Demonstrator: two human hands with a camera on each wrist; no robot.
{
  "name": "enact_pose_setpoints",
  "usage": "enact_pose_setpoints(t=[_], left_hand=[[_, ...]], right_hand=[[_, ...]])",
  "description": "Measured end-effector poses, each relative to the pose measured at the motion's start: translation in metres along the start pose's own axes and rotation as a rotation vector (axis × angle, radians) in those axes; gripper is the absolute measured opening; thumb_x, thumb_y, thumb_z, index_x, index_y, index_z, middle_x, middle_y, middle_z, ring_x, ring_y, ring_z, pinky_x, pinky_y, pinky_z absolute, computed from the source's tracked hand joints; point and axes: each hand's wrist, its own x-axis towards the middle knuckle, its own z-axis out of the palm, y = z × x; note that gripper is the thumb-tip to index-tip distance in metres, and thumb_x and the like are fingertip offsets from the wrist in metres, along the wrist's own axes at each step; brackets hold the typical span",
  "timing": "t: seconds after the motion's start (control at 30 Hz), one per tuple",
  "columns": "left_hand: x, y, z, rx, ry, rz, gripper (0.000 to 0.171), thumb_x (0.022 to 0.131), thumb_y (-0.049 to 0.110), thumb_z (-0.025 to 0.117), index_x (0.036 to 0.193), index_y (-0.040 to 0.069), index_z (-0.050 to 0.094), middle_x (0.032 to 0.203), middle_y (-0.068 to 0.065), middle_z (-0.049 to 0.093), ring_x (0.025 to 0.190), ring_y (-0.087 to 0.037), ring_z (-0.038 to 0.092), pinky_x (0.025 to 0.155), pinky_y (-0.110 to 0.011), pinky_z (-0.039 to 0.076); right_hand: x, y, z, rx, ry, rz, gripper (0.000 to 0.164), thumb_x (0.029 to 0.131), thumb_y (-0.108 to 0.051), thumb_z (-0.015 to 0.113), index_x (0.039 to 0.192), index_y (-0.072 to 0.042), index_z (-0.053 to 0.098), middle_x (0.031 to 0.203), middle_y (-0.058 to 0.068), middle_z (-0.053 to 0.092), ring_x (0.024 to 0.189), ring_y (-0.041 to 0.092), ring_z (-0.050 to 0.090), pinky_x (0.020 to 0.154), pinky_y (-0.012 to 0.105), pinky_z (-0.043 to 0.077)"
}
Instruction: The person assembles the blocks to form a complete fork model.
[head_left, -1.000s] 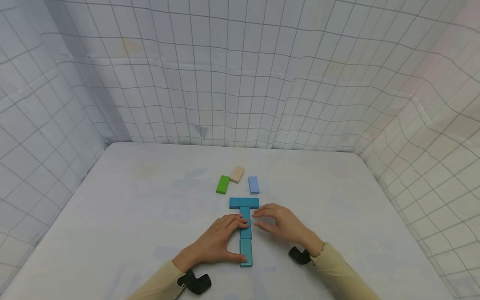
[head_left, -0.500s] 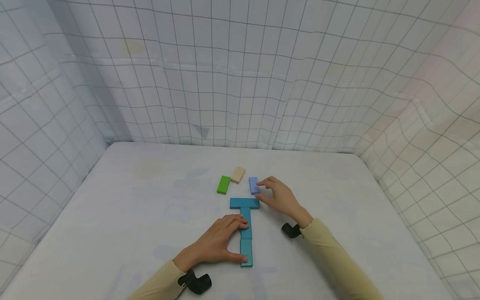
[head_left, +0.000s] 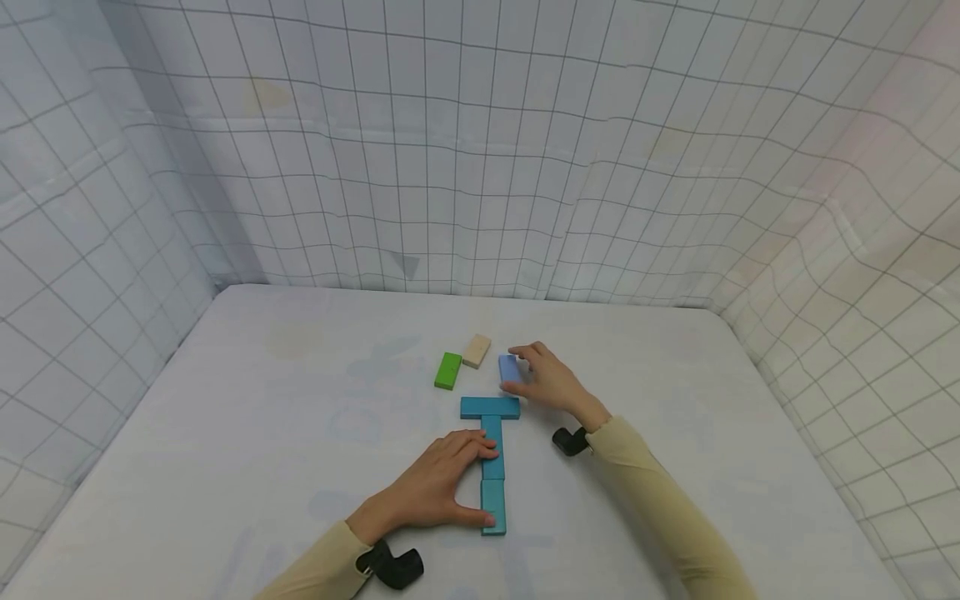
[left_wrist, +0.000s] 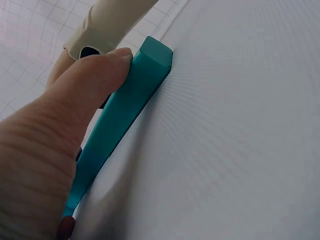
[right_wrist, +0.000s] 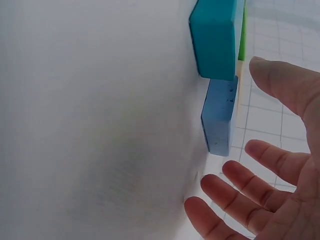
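Three teal-blue blocks form a T in the head view: a crosswise block (head_left: pixel 490 407) at the top, then a middle block (head_left: pixel 491 467) and a near block (head_left: pixel 492 497) end to end. My left hand (head_left: pixel 431 483) rests at the stem, fingertips on the middle block and thumb on the near block (left_wrist: pixel 120 107). Just beyond the T lies a light blue block (head_left: pixel 508 368). My right hand (head_left: pixel 551 382) reaches over that block from the right, thumb and fingers spread around it. The right wrist view shows the fingers (right_wrist: pixel 242 197) apart from the light blue block (right_wrist: pixel 218 117).
Left of the light blue block, a green block (head_left: pixel 448 371) and a beige block (head_left: pixel 477 351) lie close together on the white table (head_left: pixel 300 400). A grid-patterned white sheet (head_left: pixel 480 150) hangs behind and at both sides.
My right hand has moved from beside the T's stem, away from me, to the light blue block. The left hand and the blocks have stayed in place.
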Motion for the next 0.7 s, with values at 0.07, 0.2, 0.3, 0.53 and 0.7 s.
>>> enact_pose_setpoints(t=[0.07,0.2,0.3,0.53,0.7], left_hand=[[0.0,0.0,0.0,0.003,0.005,0.006,0.076,0.075,0.07,0.061,0.132,0.021,0.048,0.142,0.007,0.037,0.135,-0.011,0.025,0.106,-0.043,0.029],[0.0,0.0,0.0,0.007,0.01,0.012,0.076,0.076,0.07,0.061,0.132,0.02,0.048,0.142,0.006,0.037,0.135,-0.012,0.026,0.105,-0.044,0.029],[-0.001,0.0,0.0,0.007,0.005,0.003,0.077,0.075,0.071,0.061,0.132,0.021,0.048,0.142,0.007,0.037,0.135,-0.011,0.025,0.106,-0.043,0.029],[-0.001,0.0,0.0,0.018,0.018,0.017,0.076,0.076,0.069,0.062,0.132,0.02,0.048,0.141,0.006,0.037,0.134,-0.013,0.027,0.105,-0.044,0.03],[0.0,0.0,0.0,0.014,0.02,0.024,0.076,0.076,0.07,0.062,0.132,0.02,0.048,0.141,0.006,0.037,0.134,-0.012,0.027,0.105,-0.044,0.03]], right_hand=[[0.002,-0.001,0.0,-0.005,-0.009,0.001,0.063,0.086,-0.039,0.07,0.135,-0.004,0.05,0.116,0.014,0.051,0.102,0.025,0.054,0.082,0.04,0.048],[0.005,-0.003,0.0,-0.012,-0.024,0.015,0.063,0.085,-0.04,0.071,0.133,-0.004,0.052,0.112,0.014,0.053,0.097,0.024,0.055,0.079,0.038,0.049],[0.006,-0.004,0.001,-0.013,-0.029,0.027,0.062,0.085,-0.041,0.071,0.132,-0.004,0.053,0.107,0.012,0.054,0.091,0.022,0.053,0.075,0.036,0.048],[0.009,-0.004,0.001,0.005,-0.014,0.033,0.057,0.086,-0.037,0.071,0.128,-0.002,0.055,0.098,0.008,0.056,0.086,0.021,0.052,0.071,0.036,0.047],[0.012,-0.002,0.002,0.03,-0.003,0.049,0.054,0.085,-0.035,0.072,0.125,-0.001,0.056,0.093,0.006,0.058,0.083,0.02,0.052,0.069,0.034,0.046]])
